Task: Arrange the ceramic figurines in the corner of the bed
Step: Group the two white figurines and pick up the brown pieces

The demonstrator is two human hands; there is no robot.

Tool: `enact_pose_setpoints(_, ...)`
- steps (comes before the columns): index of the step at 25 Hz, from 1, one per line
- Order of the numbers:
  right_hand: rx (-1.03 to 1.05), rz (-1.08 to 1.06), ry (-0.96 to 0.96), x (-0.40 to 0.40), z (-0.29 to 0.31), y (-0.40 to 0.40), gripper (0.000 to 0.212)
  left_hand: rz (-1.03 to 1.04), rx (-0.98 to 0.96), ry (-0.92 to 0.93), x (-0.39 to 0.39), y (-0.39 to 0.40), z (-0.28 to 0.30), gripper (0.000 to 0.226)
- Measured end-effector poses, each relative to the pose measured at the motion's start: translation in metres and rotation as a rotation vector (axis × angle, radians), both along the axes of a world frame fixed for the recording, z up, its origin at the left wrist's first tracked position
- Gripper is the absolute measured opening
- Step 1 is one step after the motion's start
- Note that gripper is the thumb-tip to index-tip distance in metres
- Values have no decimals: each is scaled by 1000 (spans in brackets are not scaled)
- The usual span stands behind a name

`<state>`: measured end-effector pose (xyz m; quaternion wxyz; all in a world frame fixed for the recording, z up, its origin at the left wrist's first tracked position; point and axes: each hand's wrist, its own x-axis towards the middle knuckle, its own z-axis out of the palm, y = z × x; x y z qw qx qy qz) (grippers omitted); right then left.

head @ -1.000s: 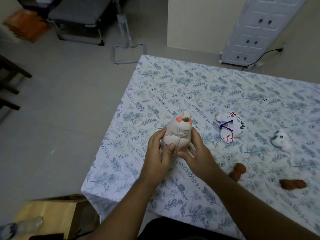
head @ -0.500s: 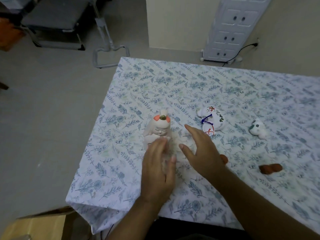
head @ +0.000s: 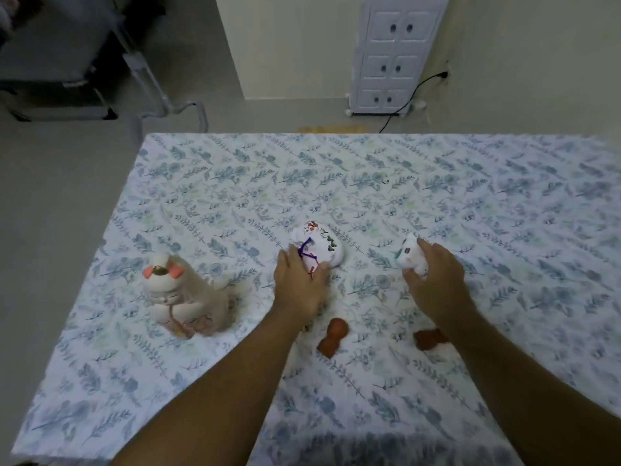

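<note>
Over at the left, the big ceramic doll (head: 183,297) with the orange ears is standing upright on the floral bedsheet (head: 369,183), near the bed's left edge and well apart from both hands; that one looks placed. Moving right, the person's left hand (head: 299,284) is closing over the near end of the painted white figurine (head: 319,247), which is lying on its side on the sheet, fingers wrapping it but not yet lifting, as far as I can tell. Just below, one brown figurine (head: 332,336) is lying untouched. Further right, the right hand (head: 433,277) is gripping the small white figurine (head: 411,255), and a second brown piece (head: 430,339) is peeking out beside that forearm. So I judge one done, two being gathered, two waiting.
</note>
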<state>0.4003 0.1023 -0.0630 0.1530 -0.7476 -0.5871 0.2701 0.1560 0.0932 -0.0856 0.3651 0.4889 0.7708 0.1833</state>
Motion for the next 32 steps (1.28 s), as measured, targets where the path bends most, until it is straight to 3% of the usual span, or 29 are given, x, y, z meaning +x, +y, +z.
enact_pose_setpoints(3, -93, -5, 209, 16, -9, 13, 74, 70, 32, 51, 19, 12, -4, 78)
enact_pose_setpoints(7, -40, 1, 280, 23, -15, 22, 71, 141, 235, -67, 40, 13, 5, 73)
enact_pose_setpoints(13, 19, 196, 70, 9, -14, 51, 68, 36, 339, 37, 74, 30, 26, 68)
enact_pose_setpoints(22, 97, 365, 170, -15, -28, 55, 70, -138, 376, 232, 92, 51, 23, 68)
enact_pose_setpoints(25, 83, 331, 253, -13, -20, 48, 75, -126, 357, 113, 91, 49, 29, 83)
enact_pose_setpoints(27, 50, 303, 323, -7, -10, 36, 76, -104, 420, -46, 86, 36, 41, 72)
enact_pose_setpoints(29, 47, 309, 257, 2, -1, 16, 73, -88, 532, -74, 77, 11, 48, 43)
enact_pose_setpoints(32, 11, 211, 29, 20, 7, -26, 59, -115, 322, 18, 58, -40, 40, 59)
